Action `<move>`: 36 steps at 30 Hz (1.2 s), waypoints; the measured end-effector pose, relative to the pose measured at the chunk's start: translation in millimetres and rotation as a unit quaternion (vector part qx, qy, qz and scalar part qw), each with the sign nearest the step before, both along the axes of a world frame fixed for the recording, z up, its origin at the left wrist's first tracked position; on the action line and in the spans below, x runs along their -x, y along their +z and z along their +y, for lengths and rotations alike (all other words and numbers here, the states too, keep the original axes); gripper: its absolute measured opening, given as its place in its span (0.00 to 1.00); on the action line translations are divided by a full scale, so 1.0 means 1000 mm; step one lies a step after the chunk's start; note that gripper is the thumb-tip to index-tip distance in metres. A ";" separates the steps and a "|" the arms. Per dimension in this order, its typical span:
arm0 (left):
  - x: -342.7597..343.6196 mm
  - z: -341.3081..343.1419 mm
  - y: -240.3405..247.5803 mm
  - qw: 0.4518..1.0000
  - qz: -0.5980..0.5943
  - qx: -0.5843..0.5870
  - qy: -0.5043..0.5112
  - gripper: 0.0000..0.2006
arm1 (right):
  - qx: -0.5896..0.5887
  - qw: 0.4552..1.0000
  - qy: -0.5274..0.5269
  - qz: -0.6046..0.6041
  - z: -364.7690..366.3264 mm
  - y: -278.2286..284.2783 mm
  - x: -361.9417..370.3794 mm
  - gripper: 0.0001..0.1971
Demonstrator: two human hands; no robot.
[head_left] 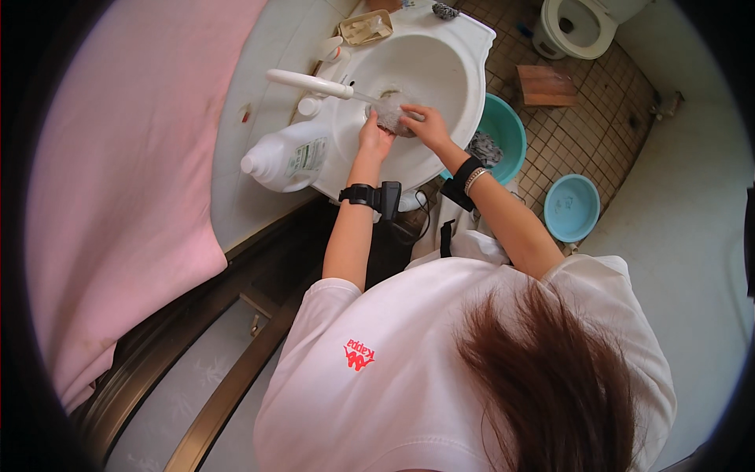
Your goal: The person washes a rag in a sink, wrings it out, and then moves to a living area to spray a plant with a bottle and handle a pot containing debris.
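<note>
Over the white sink (452,71), water runs from the white faucet (311,82) onto a greyish, rounded, mesh-like scrubber (392,118). My left hand (375,135) cups it from the near left side, thumb up along its edge. From the right, my right hand (427,126) has its bent fingers on the scrubber's right side. The hands cover part of it, and its exact material is hard to make out. Black straps with small devices sit on both wrists.
A large white jug (287,156) and smaller bottles stand left of the basin. A tan soap tray (366,28) and a dark scrubber (445,11) lie on its far rim. Right: a teal basin (515,130) holding grey cloth, a blue basin (572,208), a wooden board (546,85), a toilet (578,27).
</note>
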State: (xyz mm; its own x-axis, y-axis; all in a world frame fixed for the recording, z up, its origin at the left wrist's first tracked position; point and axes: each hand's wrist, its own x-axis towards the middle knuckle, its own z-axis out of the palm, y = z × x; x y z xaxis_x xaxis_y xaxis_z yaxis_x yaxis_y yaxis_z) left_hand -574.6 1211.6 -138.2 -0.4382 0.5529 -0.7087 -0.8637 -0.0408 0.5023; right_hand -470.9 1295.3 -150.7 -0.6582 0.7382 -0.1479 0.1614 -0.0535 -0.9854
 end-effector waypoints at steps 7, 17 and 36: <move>0.000 0.001 0.002 0.993 -0.092 -0.013 0.073 0.19 | -0.155 0.987 -0.036 -0.024 -0.009 0.017 0.006 0.08; -0.001 -0.004 0.003 0.982 -0.117 0.097 0.115 0.14 | -0.029 0.976 -0.140 -0.167 0.007 0.000 0.006 0.09; -0.014 -0.002 0.005 0.988 -0.026 0.110 -0.101 0.22 | 0.059 0.982 0.081 -0.158 0.002 -0.025 0.011 0.25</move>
